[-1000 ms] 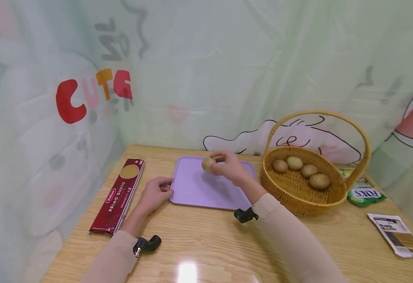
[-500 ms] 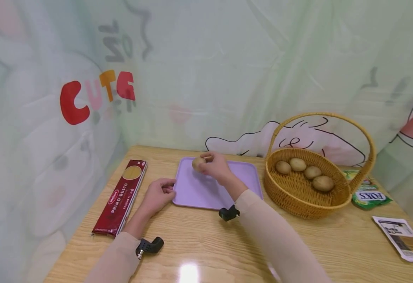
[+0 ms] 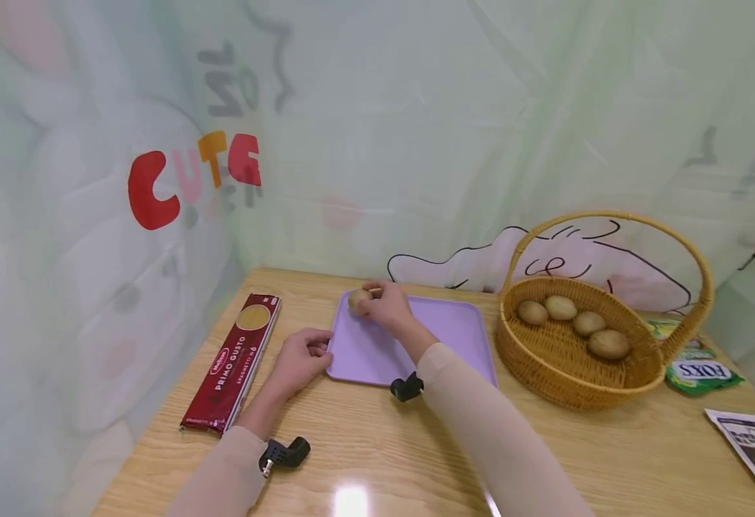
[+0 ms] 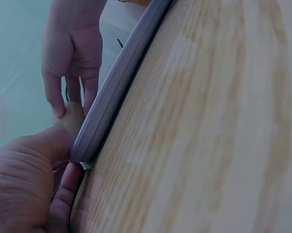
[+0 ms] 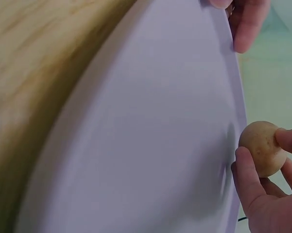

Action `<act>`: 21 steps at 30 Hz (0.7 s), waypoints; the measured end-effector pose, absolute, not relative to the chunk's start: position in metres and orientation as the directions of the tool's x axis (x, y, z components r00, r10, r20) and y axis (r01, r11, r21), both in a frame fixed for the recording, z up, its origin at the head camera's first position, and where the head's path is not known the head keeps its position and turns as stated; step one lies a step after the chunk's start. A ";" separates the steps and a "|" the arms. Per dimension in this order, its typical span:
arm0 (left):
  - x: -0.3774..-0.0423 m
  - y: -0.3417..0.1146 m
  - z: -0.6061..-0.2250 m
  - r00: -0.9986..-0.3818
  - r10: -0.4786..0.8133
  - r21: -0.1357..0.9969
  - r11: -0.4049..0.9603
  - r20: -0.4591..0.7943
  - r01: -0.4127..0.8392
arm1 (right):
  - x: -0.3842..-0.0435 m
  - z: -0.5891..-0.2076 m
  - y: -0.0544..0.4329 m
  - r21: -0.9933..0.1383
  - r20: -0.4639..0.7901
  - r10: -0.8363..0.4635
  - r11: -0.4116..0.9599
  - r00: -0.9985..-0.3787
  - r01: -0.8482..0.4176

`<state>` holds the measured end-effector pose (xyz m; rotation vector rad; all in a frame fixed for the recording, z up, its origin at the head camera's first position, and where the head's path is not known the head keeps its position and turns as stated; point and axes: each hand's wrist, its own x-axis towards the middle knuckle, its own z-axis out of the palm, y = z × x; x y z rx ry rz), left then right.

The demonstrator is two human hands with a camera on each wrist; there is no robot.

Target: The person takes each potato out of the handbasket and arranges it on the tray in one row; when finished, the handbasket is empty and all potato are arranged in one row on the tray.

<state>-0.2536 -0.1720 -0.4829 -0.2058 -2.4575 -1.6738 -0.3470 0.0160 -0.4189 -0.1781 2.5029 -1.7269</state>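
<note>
A round brown potato (image 5: 262, 148) is pinched between the thumb and fingers of my right hand (image 3: 386, 305). It is at the far left part of the purple tray (image 3: 377, 352), close over its surface. My left hand (image 3: 301, 357) grips the tray's near left edge; in the left wrist view the thumb lies on one side of the rim (image 4: 107, 92) and a finger on the other. Several more potatoes, among them a large one (image 3: 608, 345), lie in a wicker basket (image 3: 554, 384) right of the tray.
A red spaghetti packet (image 3: 231, 366) lies left of my left hand. Behind the basket's right side is a green FOX'S bag (image 3: 700, 370), with a white and brown packet (image 3: 753, 449) nearer me. The basket's tall handle (image 3: 610, 214) arches up. A printed curtain (image 3: 377, 143) hangs behind the table.
My right hand has carried the potato leftward and lower over the tray, toward its far left corner. The left hand stays at the tray edge. The head view has turned slightly left.
</note>
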 end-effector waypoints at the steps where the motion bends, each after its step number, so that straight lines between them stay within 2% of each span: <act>1: -0.253 -0.172 -0.483 -0.977 0.020 0.909 0.364 0.210 0.203 | -0.348 -0.420 0.014 -0.932 -0.011 -0.146 0.360 -0.989 -0.043; 12: -0.255 -0.167 -0.481 -0.976 0.032 0.909 0.358 0.217 0.213 | -0.353 -0.421 0.014 -0.917 -0.020 -0.124 0.398 -0.992 -0.032; 21: -0.252 -0.170 -0.482 -0.976 0.017 0.903 0.376 0.216 0.207 | -0.352 -0.421 0.024 -0.915 -0.037 -0.182 0.402 -0.983 -0.040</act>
